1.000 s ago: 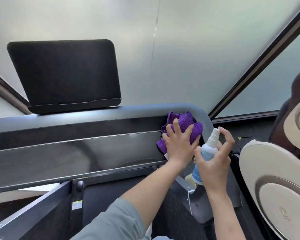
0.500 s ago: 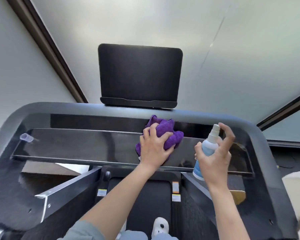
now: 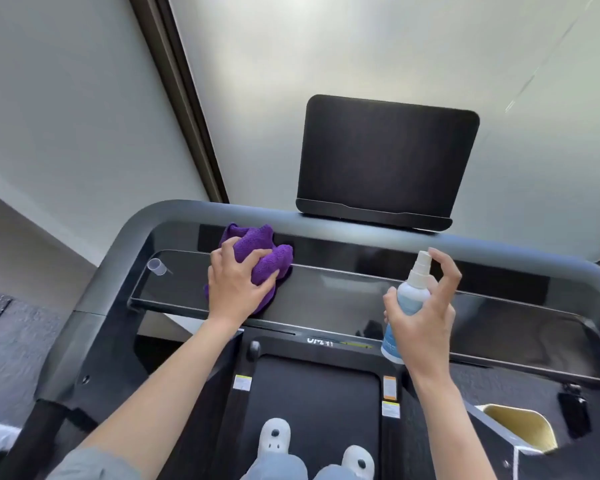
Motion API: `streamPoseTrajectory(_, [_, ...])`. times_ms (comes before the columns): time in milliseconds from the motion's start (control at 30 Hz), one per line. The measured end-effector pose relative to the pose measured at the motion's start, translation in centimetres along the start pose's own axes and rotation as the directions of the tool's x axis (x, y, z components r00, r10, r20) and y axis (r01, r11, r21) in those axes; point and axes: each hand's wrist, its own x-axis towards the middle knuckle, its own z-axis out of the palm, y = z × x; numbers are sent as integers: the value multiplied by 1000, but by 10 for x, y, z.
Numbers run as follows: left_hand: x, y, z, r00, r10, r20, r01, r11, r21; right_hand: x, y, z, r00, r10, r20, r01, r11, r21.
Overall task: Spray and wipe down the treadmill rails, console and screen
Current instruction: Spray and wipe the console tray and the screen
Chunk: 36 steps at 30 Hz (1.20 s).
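So the treadmill (image 3: pixel 94 306) fills most of the view, w/ its grey curved rail (image 3: pixel 326 221) running across the top and the glossy black console (image 3: pixel 343 303) just below it. The dark screen (image 3: pixel 385 161) stands upright on the rail, right of center, tilted a bit. The belt (image 3: pixel 312 393) sits below the console, and the person's two light slippers (image 3: pixel 274 436) are on it at the bottom.

Left hand (image 3: pixel 238 282) is on the console's left part, fingers curled into a bunched purple cloth (image 3: pixel 260 258), pressing it down on the glossy surface, right up against the rail's inner edge. So that grip is pinching the cloth, basically.

Right hand (image 3: pixel 420 327) holds a small spray bottle (image 3: pixel 407 299) upright over the console's middle, thumb and fingers wrapped round the body, index finger raised just beside the nozzle, can't tell if touching.

Smallest bit: a clear little cap (image 3: pixel 157 266) lying on its side near the console's left end, well apart from the bottle.
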Motion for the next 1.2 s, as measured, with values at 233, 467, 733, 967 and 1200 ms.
streamPoseTrajectory(233, [9, -23, -19, 998, -37, 47, 37, 999, -3, -14, -15, 25, 997, -44, -62, 45, 999, 1])
streamPoseTrajectory(467, [-12, 5, -9, 986, -167, -21, 167, 986, -19, -41, -21, 17, 991, -24, -129, 18, 999, -44])
streamPoseTrajectory(733, [-12, 108, 34, 991, -108, 79, 110, 994, -27, -62, -14, -39, 974, 28, -224, -53, 993, -106])
streamPoseTrajectory(967, [-36, 215, 63, 958, 98, 270, -84, 995, -61, -46, 17, -116, 942, 41, -334, -101, 981, -166])
streamPoseTrajectory(1200, [-56, 307, 96, 914, 169, 368, -172, 985, -24, -27, 54, -197, 930, 36, -367, -122, 969, -213])
